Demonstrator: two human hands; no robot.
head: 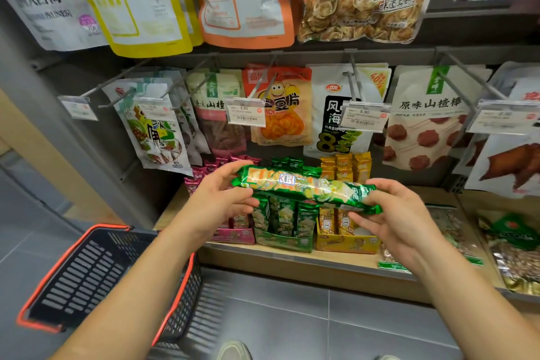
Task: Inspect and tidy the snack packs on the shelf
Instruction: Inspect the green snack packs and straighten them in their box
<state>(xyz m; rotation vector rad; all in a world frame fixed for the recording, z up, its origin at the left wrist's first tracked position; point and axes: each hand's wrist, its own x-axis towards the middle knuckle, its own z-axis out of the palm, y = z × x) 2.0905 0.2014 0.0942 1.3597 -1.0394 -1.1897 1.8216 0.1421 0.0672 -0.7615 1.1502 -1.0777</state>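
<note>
Green snack pack (306, 188) held level in front of the shelf (292, 257).
Its ends are pinched by left hand (217, 199) and right hand (400, 213); wrapper shiny, crinkled.

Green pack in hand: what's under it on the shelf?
Green display box of upright sachets, pink box and yellow box beside it. The green pack, left hand and right hand hide the middle rows.

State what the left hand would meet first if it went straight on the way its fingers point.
The left hand grips the green snack pack; beyond that, probably the right hand, though depth is unclear.
</note>
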